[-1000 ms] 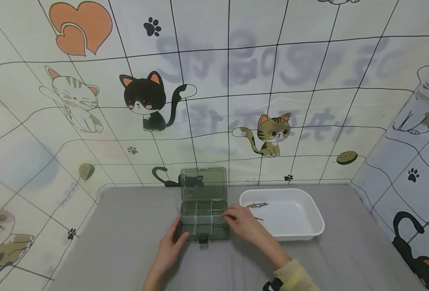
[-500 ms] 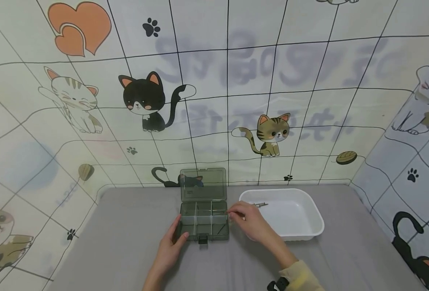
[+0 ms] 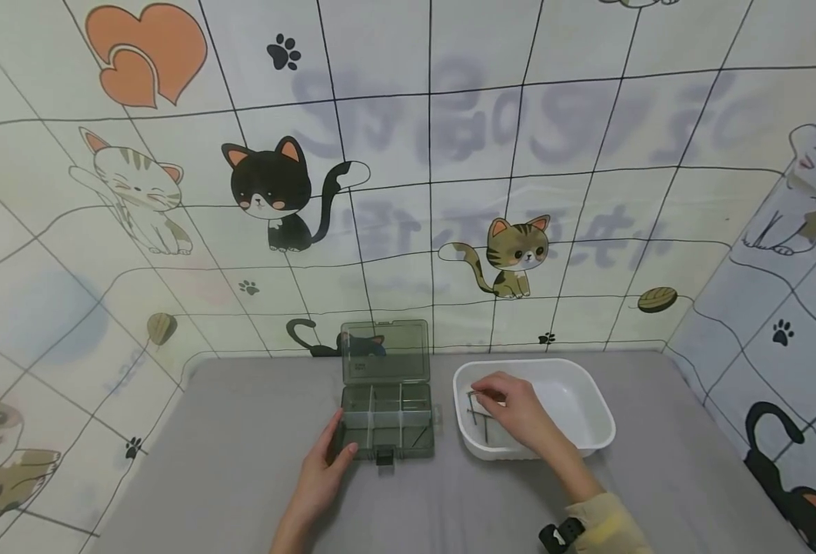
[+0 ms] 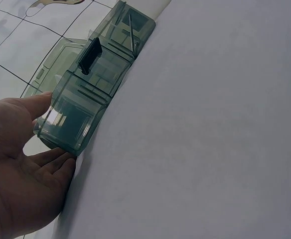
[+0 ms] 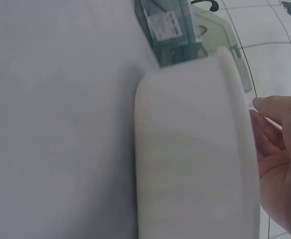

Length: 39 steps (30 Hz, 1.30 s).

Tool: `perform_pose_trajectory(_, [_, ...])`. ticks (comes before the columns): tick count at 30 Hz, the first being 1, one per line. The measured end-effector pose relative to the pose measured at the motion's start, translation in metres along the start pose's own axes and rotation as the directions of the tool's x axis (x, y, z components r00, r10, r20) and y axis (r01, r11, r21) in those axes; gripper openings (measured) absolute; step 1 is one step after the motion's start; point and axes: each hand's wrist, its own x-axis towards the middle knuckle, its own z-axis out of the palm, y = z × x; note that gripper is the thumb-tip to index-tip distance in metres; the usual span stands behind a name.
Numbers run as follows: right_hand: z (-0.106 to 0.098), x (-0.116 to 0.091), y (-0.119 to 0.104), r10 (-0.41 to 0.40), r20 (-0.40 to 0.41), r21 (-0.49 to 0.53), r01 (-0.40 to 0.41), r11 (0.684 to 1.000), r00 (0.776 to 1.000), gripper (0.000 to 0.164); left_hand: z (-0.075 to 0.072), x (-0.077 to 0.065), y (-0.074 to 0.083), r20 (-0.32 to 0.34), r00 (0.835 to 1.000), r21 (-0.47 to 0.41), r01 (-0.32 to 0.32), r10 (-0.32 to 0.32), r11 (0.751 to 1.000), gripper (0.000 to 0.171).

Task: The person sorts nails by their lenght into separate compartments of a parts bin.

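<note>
Grey-green translucent plastic makes up the compartment box (image 3: 388, 419) that, in the head view, stands on the grey worktop (image 3: 269, 431) with its lid (image 3: 385, 368) raised at the back and its dark clasp (image 3: 384, 455) at the front. My left grip (image 3: 321, 469) rests at the box's left side and near corner, thumb and fingers apart. One thin dark metal piece (image 3: 419, 437) lies slanted in the front right compartment. Beside the box, just apart from it on the right, stands a white rectangular tray with rounded corners (image 3: 574, 404). My right grip (image 3: 514, 408) is over the tray's left part, fingertips close together at several other thin metal pieces (image 3: 487, 431); whether they pinch one I cannot tell. Pale yellow sleeve (image 3: 608, 527) and black wrist device (image 3: 561, 535) show on that arm, and cartoon cats mark the white backdrop (image 3: 408, 192) behind. From the left wrist, my thumb touches the box's end while my fingers reach its base, and the metal piece leans in the compartment at the far end. From the right wrist, the tray's outer wall fills the middle, a white label (image 5: 165, 25) shows on the box beyond, and my fingertips are partly hidden behind the rim.
</note>
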Motion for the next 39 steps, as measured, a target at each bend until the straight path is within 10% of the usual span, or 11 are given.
perform_pose_trajectory(17, [-0.008,0.0,0.021,0.061,0.163,-0.047,-0.054,0.997,0.985,0.021,-0.004,-0.009,0.03,0.006,1.0,-0.034,0.009,-0.009,0.999,0.06])
perform_pose_trajectory(24, [-0.006,0.005,0.033,0.102,0.226,-0.08,-0.086,0.993,0.969,0.021,-0.001,-0.001,0.004,0.006,1.0,0.012,-0.006,0.006,1.0,0.061])
perform_pose_trajectory(30, [-0.002,0.006,0.044,0.129,0.285,-0.115,-0.1,0.988,0.95,0.024,-0.004,-0.007,0.023,0.022,1.0,-0.01,0.018,-0.017,1.0,0.06])
perform_pose_trajectory(39, [0.004,0.006,0.049,0.167,0.306,-0.171,-0.118,0.978,0.937,0.025,-0.001,0.001,-0.001,0.011,1.0,0.022,-0.008,0.008,1.0,0.061])
